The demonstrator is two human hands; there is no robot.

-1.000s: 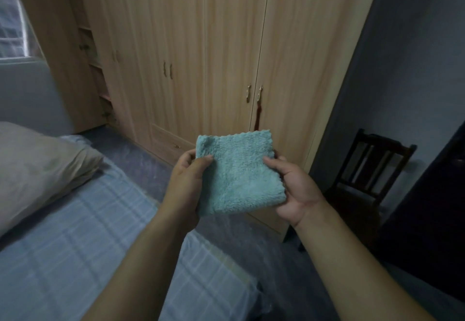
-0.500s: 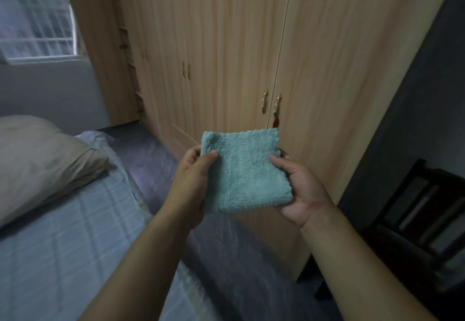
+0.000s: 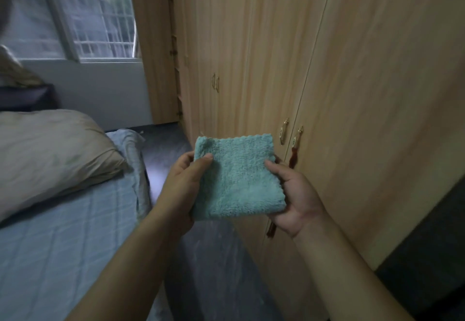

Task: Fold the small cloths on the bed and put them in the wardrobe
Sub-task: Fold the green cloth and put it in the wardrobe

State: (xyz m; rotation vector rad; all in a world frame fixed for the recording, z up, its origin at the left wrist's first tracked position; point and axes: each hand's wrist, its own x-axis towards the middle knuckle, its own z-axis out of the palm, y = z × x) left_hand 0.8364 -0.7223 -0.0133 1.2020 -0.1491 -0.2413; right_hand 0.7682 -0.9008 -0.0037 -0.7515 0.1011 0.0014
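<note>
Domestic bedroom. Bed (image 3: 63, 245) with pillow (image 3: 50, 154) near left; closed wooden wardrobe (image 3: 352, 69) right. Barred window (image 3: 100, 18) far left.

The cloth (image 3: 239, 179) is fluffy teal pile with a scalloped edge. The wardrobe (image 3: 364, 69) is pale wood-grain, matt, with small shiny brass-coloured metal handles (image 3: 284, 132). The bed (image 3: 63, 232) wears smooth checked fabric (faintly creased); its pillow (image 3: 50, 149) is soft beige cloth.
</note>
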